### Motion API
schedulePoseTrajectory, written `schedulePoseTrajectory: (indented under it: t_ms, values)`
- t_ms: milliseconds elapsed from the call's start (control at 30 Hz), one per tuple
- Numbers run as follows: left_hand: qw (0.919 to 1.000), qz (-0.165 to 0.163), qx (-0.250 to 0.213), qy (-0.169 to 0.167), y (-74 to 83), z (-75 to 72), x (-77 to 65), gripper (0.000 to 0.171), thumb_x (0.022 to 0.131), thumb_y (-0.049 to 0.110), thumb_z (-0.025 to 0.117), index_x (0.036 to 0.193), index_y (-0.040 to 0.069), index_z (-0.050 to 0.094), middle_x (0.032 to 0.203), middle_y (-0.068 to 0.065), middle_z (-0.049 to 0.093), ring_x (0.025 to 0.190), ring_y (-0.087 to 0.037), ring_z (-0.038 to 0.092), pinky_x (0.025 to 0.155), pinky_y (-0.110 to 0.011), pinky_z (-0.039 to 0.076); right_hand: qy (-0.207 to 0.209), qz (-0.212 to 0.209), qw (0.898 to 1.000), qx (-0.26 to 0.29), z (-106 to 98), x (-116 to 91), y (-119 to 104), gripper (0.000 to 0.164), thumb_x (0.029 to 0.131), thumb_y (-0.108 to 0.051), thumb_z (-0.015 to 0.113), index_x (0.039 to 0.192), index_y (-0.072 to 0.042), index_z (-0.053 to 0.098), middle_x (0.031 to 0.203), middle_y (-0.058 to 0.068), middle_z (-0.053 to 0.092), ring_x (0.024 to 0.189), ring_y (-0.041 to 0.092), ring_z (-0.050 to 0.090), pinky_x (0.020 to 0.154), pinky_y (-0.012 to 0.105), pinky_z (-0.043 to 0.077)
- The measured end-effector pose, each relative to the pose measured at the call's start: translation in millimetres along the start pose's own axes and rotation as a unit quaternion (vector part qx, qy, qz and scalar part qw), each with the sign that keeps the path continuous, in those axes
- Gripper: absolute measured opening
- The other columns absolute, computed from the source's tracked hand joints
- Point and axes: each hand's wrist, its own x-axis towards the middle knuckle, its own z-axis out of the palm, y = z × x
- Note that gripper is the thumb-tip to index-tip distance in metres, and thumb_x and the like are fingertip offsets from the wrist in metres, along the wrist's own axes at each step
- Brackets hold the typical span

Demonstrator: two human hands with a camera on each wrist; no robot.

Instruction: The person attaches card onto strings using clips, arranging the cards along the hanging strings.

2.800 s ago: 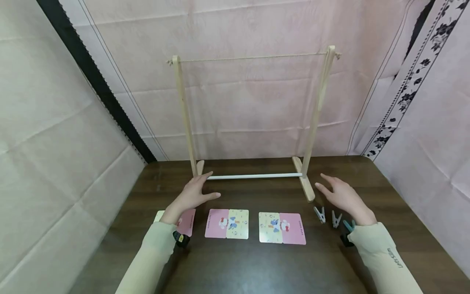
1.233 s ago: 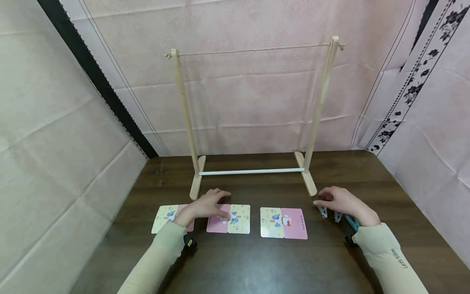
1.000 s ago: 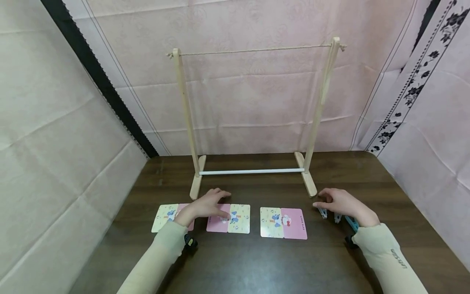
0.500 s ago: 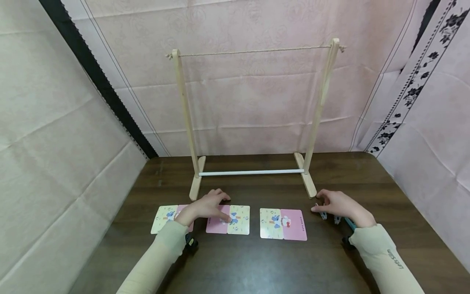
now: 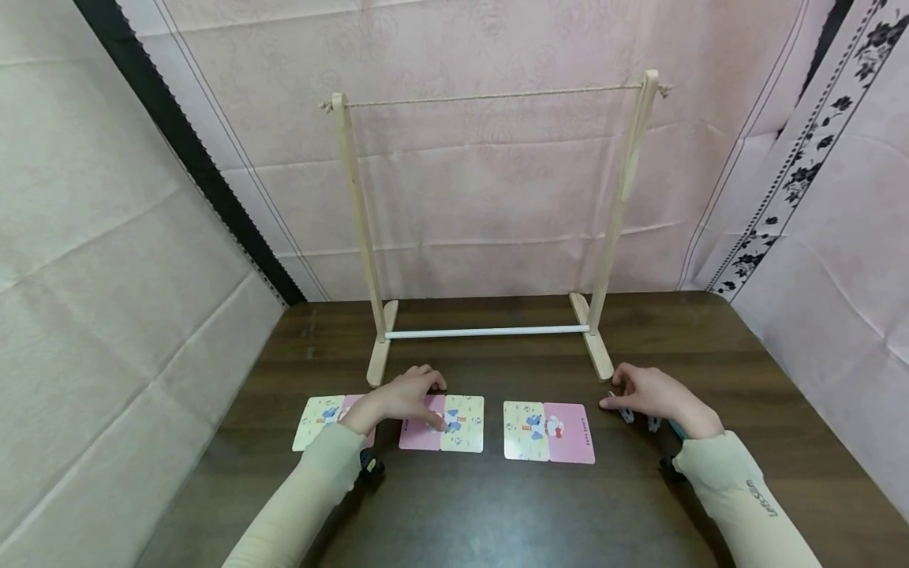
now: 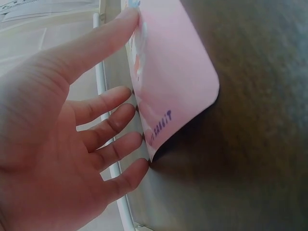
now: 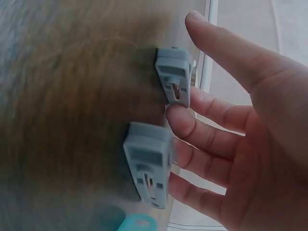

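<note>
Three rounded picture cards, half pink and half yellow with cartoon figures, lie in a row in the head view. My left hand (image 5: 405, 397) reaches over the middle card (image 5: 465, 430). In the left wrist view its thumb rests on the card's printed face and the fingertips lie along one edge; the pink end (image 6: 178, 62) looks slightly bent, with a dark shadow beneath. My right hand (image 5: 659, 394) is spread around a grey-blue clothespin (image 7: 173, 72). One fingertip touches its lower end, while the thumb stays apart. Another grey clothespin (image 7: 147, 163) lies beside it, against the other fingers.
Behind the cards stands a wooden frame (image 5: 362, 229) with a string (image 5: 490, 97) across its top and a white bar (image 5: 486, 332) low down. The right card (image 5: 550, 432) and left card (image 5: 312, 422) flank the middle one. A teal clothespin (image 7: 138, 223) is partly under the right wrist.
Both hands have drawn back from beside the frame: the left onto the middle card, the right down to the clothespins. Over the last half second they barely move.
</note>
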Motion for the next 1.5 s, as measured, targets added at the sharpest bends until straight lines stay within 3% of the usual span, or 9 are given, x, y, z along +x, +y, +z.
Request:
schedulePoseTrajectory:
  t_ms: [200, 733, 1200, 1500]
  values:
    - [0.9998, 0.014, -0.009, -0.012, 2.1, 3.7, 3.7, 0.058, 0.076, 0.041, 0.088, 0.118, 0.011, 0.061, 0.112, -0.001, 0.056, 0.105, -0.02, 0.047, 0.093, -0.043, 0.045, -0.014, 0.026, 1.0, 0.001, 3, -4, 1, 0.049, 0.084, -0.046, 0.079, 0.102, -0.006, 0.057, 0.069, 0.0, 0.052, 0.057, 0.015, 0.049, 0.053, 0.033, 0.041]
    - [0.9996, 0.012, -0.015, -0.022, 3.6, -3.5, 8.1, 0.051, 0.076, 0.033, 0.089, 0.113, 0.012, 0.062, 0.108, 0.0, 0.055, 0.105, -0.021, 0.045, 0.092, -0.04, 0.043, -0.012, 0.022, 1.0, 0.005, 1, 2, 0, 0.042, 0.086, -0.039, 0.078, 0.103, -0.006, 0.057, 0.072, 0.001, 0.052, 0.059, 0.015, 0.047, 0.054, 0.033, 0.038]
    - [0.9999, -0.005, -0.012, -0.01, 5.3, -6.4, 4.5, 0.053, 0.075, 0.036, 0.089, 0.112, 0.014, 0.058, 0.107, 0.002, 0.055, 0.102, -0.02, 0.047, 0.088, -0.041, 0.042, -0.004, 0.014, 1.0, 0.001, 0, 4, -2, 0.038, 0.087, -0.032, 0.078, 0.103, -0.004, 0.058, 0.073, 0.001, 0.052, 0.061, 0.015, 0.048, 0.057, 0.032, 0.04]
    - [0.9993, -0.001, -0.037, -0.009, 4.4, -9.1, 5.9, 0.061, 0.074, 0.032, 0.091, 0.119, 0.011, 0.055, 0.108, 0.001, 0.056, 0.102, -0.021, 0.048, 0.09, -0.043, 0.044, -0.01, 0.016, 1.0, 0.006, -1, 2, -5, 0.038, 0.087, -0.031, 0.077, 0.105, -0.003, 0.058, 0.074, 0.002, 0.052, 0.062, 0.016, 0.048, 0.056, 0.033, 0.04]
